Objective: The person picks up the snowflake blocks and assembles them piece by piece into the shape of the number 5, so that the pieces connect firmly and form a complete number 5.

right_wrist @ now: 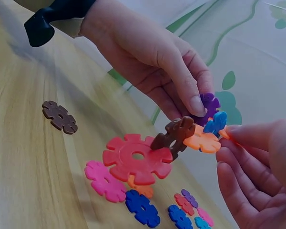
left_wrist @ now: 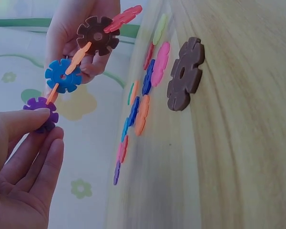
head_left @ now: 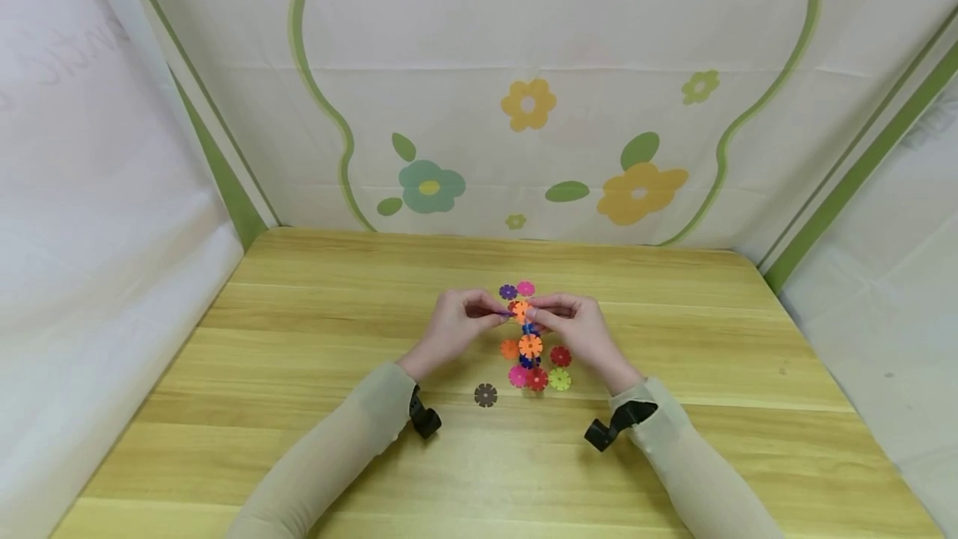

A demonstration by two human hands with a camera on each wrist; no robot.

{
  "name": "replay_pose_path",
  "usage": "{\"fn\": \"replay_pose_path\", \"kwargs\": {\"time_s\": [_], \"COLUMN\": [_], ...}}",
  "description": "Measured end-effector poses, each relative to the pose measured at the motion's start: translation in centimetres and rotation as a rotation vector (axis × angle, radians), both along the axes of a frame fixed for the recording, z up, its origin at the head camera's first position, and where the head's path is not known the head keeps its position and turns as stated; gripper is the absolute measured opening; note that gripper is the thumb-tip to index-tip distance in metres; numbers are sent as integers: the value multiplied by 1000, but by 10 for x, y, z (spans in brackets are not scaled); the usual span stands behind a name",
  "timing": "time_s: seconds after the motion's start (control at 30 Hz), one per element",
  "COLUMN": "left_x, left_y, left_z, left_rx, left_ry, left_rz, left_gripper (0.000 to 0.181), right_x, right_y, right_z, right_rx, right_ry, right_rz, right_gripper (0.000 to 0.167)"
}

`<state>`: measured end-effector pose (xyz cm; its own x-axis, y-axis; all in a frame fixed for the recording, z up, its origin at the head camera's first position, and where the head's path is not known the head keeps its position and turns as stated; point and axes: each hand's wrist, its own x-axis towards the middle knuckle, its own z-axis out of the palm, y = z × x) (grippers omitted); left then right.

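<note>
Notched plastic snowflake discs are slotted edge to edge into a chain held above the table. In the left wrist view the chain runs from a red disc [left_wrist: 124, 19] through a brown disc [left_wrist: 98, 36], an orange disc [left_wrist: 78, 57], a blue disc [left_wrist: 63, 76] and another orange disc [left_wrist: 52, 94] to a purple disc [left_wrist: 38, 113]. My left hand [head_left: 451, 329] pinches the purple disc between thumb and fingers. Near the chain's middle, my right hand [right_wrist: 260, 162] pinches the orange disc between the blue and purple ones; its fingertips partly hide it.
Several loose discs lie flat beneath the chain, among them a pink disc [right_wrist: 105, 181], a dark blue disc [right_wrist: 142, 208] and a yellow-green disc [head_left: 560, 379]. A loose brown disc [head_left: 486, 395] sits nearer the front. Printed cloth walls [head_left: 464, 106] enclose the wooden table [head_left: 359, 456].
</note>
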<state>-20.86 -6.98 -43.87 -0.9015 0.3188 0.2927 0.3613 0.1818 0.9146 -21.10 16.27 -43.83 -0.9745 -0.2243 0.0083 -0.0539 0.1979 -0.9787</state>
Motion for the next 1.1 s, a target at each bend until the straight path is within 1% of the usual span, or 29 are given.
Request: {"fn": "replay_pose_path", "kwargs": {"time_s": [0.2, 0.37, 0.47, 0.53, 0.7, 0.77, 0.9, 1.1], "left_x": [-1, -1, -1, -1, -1, -2, -2, -2], "left_y": [-1, 0, 1, 1, 0, 0, -1, -2], "left_z": [0, -1, -1, -1, 1, 1, 2, 3], "left_rx": [-15, -32, -44, -33, 25, 28, 3, -15], "left_ry": [-1, 26, 36, 22, -48, -60, -47, -35], "left_rz": [-15, -19, -21, -22, -29, -26, -5, 8], "left_gripper": [11, 11, 10, 10, 10, 9, 9, 9], "right_x": [0, 1, 0, 0, -1, -1, -1, -2], "right_y": [-2, -5, -6, -6, -5, -5, -5, -6], "right_z": [-2, -4, -5, -5, -4, -3, -4, -4], "right_rx": [-4, -44, -44, -40, -59, -71, -89, -100], "right_ry": [-22, -27, -34, -37, -43, -45, -50, -51], "right_rz": [-14, -20, -27, -29, -23, -20, -8, -12], "right_gripper": [27, 24, 23, 23, 28, 30, 32, 32]}}
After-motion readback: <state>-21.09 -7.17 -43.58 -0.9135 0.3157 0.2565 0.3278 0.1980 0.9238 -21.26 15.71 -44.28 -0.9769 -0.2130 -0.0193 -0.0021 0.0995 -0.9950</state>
